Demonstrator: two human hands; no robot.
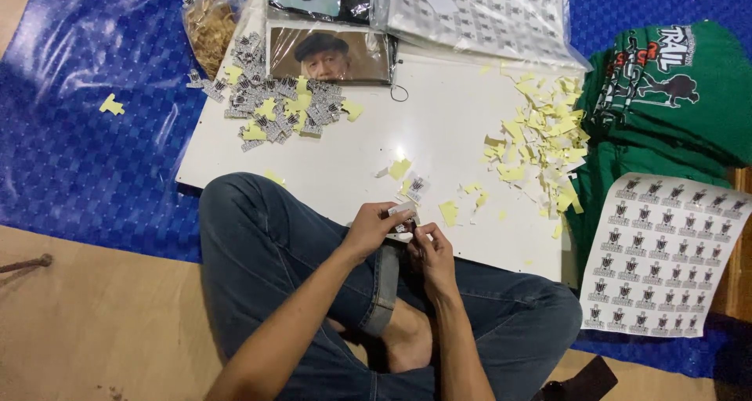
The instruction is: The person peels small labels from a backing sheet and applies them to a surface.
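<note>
A small sticker (403,213) was pinched between the left hand (368,229) and the right hand (429,254), fingers closed on it, just above the near edge of the white board (439,135). The peeling was judged best done slowly from one corner, with the yellow backing scraps (540,135) kept apart from the pile of finished stickers (274,103).

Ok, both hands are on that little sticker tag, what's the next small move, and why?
Probably peel the yellow backing off the small tag pinched between left hand and right hand, then drop it on the yellow scraps; finished tags lie piled apart.
</note>
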